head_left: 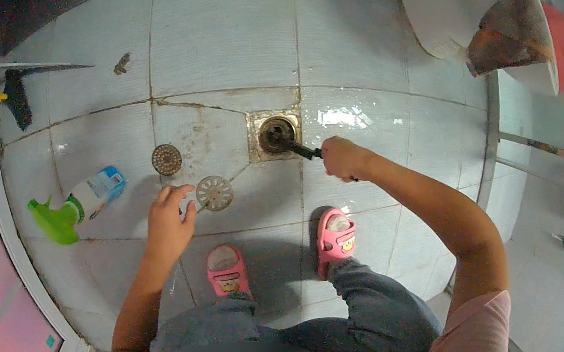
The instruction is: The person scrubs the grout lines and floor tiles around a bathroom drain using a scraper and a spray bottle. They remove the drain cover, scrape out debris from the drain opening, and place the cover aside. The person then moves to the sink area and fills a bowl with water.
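Observation:
My right hand (346,158) is closed around a slim black-handled tool (305,150). The tool slants down to the left, with its far end at the round hole of a square floor drain (253,140); I cannot make out that end. Dark grime coats the inside of the drain. My left hand (170,213) hovers with fingers apart and slightly bent, apparently holding nothing. Beside its fingertips lies a round slotted drain cover (214,193). A smaller round perforated strainer (167,159) rests on the tiles just beyond that hand.
A spray bottle (94,192) with a green trigger head lies on its side at the left. A squeegee (17,99) leans in from the far left, near a small dark scrap (122,63). Pink sandals (337,240) are on my feet; wet tiles (361,116) shine right of the drain.

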`<state>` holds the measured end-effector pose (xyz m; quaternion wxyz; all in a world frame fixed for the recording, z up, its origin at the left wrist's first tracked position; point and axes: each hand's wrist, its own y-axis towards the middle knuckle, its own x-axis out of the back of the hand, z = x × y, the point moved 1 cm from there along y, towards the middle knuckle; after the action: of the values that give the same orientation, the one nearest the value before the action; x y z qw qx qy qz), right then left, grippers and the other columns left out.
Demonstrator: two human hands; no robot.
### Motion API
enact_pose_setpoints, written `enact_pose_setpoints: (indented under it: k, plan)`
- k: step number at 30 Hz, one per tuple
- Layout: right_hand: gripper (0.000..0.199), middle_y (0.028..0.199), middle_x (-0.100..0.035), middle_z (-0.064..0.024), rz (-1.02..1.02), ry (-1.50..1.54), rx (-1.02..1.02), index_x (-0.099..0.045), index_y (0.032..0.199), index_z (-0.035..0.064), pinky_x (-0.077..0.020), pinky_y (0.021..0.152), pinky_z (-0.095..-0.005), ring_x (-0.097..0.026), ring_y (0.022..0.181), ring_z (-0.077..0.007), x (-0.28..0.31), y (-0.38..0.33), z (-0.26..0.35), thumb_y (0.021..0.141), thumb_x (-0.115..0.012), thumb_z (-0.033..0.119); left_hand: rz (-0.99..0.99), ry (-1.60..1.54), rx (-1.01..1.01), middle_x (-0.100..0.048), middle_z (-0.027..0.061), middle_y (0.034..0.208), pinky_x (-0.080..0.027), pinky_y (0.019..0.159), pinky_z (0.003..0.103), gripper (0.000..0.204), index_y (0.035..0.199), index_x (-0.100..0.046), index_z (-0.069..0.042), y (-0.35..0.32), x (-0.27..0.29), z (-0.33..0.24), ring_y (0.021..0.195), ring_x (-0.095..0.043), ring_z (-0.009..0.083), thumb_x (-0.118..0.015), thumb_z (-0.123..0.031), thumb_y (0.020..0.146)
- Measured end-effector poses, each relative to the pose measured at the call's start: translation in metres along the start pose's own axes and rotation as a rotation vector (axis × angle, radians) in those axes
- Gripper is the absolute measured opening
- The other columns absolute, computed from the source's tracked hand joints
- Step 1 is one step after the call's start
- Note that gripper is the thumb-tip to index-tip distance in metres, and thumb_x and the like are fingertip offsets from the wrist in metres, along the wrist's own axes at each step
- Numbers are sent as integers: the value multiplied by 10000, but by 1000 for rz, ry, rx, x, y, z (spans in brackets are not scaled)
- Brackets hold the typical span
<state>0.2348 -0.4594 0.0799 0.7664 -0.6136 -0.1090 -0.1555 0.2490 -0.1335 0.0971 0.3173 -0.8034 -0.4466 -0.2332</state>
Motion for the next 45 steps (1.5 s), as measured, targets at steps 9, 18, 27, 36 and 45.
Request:
enact_pose_setpoints:
  k: [9,18,27,36,45]
  plan:
    - [200,675,-541,-118,108,1132,-217,-502,938,-7,-385,373,-355,-516,476,-211,-22,-20,-28,808,-451,136,-31,-23,12,-532,110,803,-437,579,348,221,944,-571,-58,-8,5,10,590,-519,236,-576,-61,723]
    - [237,761,-613,-164,-448,-264,-89,-476,952,-67,-485,465,-314,-618,624,-234,7,-47,17,761,-497,72,-18,-31,-27,-542,121,851,-444,599,348,227,954,-559,-53,-8,-1,10,637,-542,256,-572,-50,728]
    - [166,752,-595,-189,-339,-29,144,-573,841,-63,-509,555,-384,-632,710,-286,-10,-29,50,745,-509,56,3,-35,4,-535,126,822,-439,614,384,229,946,-563,-66,-11,-4,6,676,-542,304,-572,-55,717]
    - [341,714,-612,-115,-517,-505,-58,-502,1087,7,-491,508,-314,-623,641,-220,24,-44,14,754,-502,78,30,9,-21,-540,117,888,-462,588,308,231,977,-547,-34,-18,-4,3,632,-552,222,-566,-35,747]
    - [382,698,-535,-74,-650,-672,42,-531,1106,54,-447,516,-287,-555,617,-188,34,-31,15,728,-509,104,24,29,-19,-542,123,891,-458,574,309,225,975,-545,-35,-21,-1,2,619,-553,224,-562,-34,751]
